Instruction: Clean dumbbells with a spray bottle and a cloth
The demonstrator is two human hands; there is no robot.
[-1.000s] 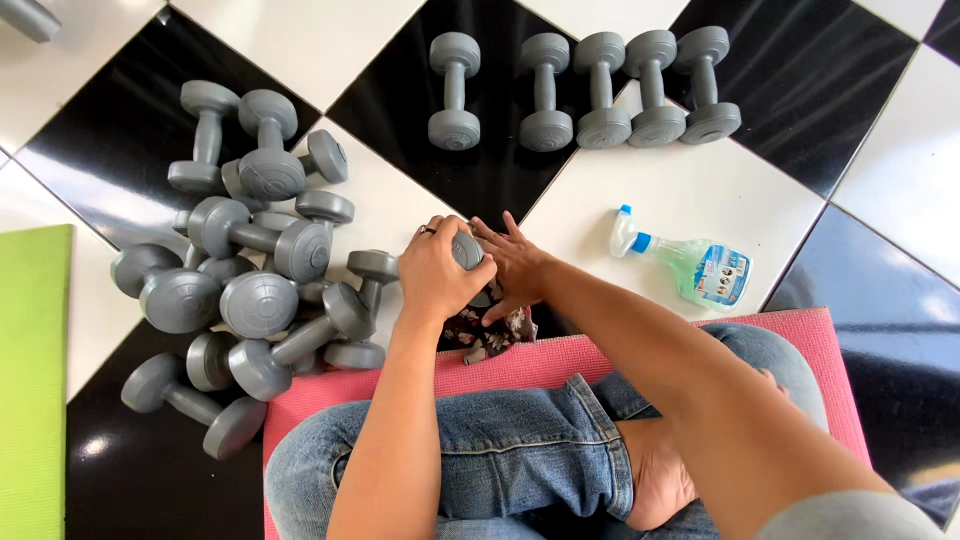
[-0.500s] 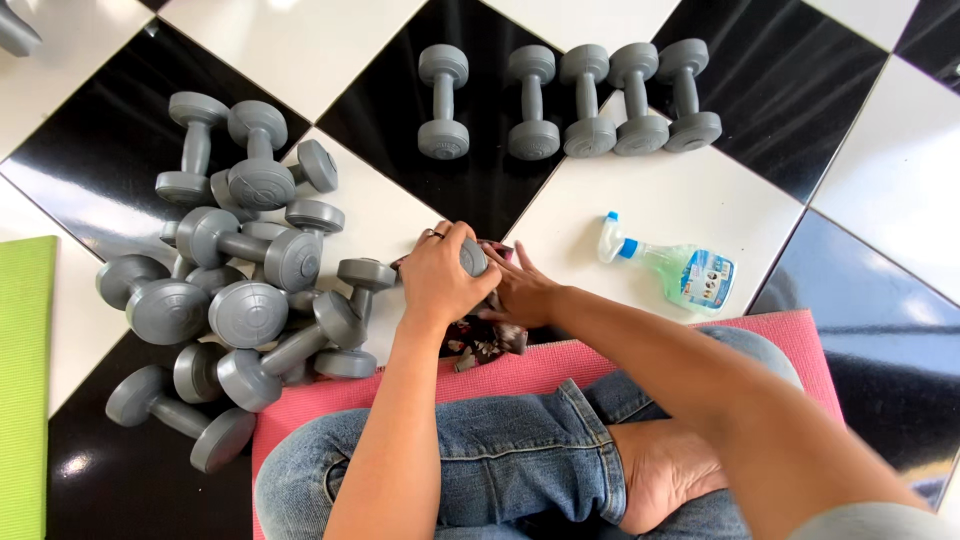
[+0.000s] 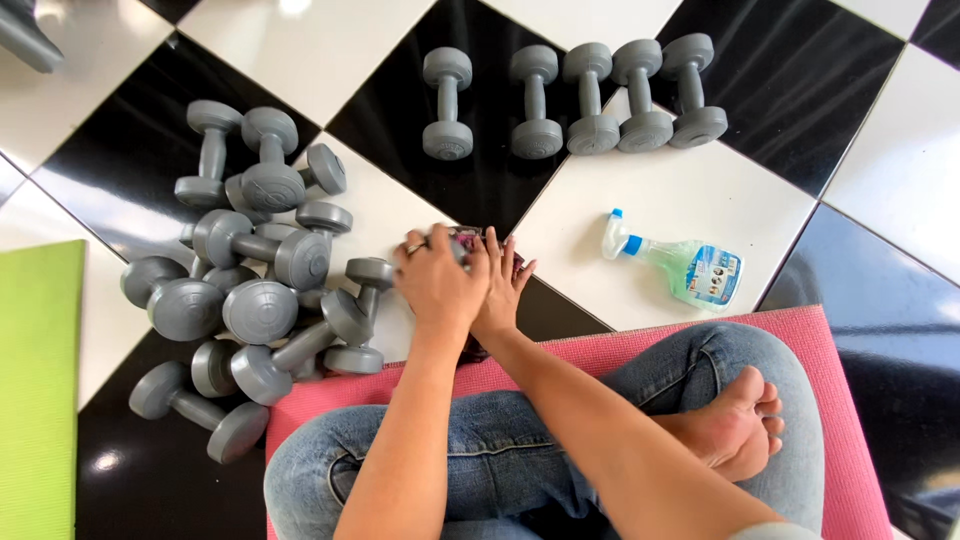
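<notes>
- A grey dumbbell (image 3: 458, 243) is gripped between both hands above the checkered floor (image 3: 700, 200), just past the front edge of the pink mat (image 3: 830, 400).
- The left hand (image 3: 438, 282) is closed over the dumbbell from above; a ring is worn on one finger.
- The right hand (image 3: 503, 290) is pressed against the same dumbbell from the right side, with a dark patterned cloth (image 3: 470, 236) bunched under the fingers.
- Most of the dumbbell is hidden by the hands; only a grey end is seen.
- A pile (image 3: 250, 290) of grey dumbbells is heaped on the floor just left of the hands.
- A row (image 3: 570, 100) of five dumbbells is lined up farther out, well apart from the hands.
- A spray bottle (image 3: 690, 268) is laid on its side on a white tile, right of the hands.
- A green mat (image 3: 38, 400) is seen at the left edge of the floor.
</notes>
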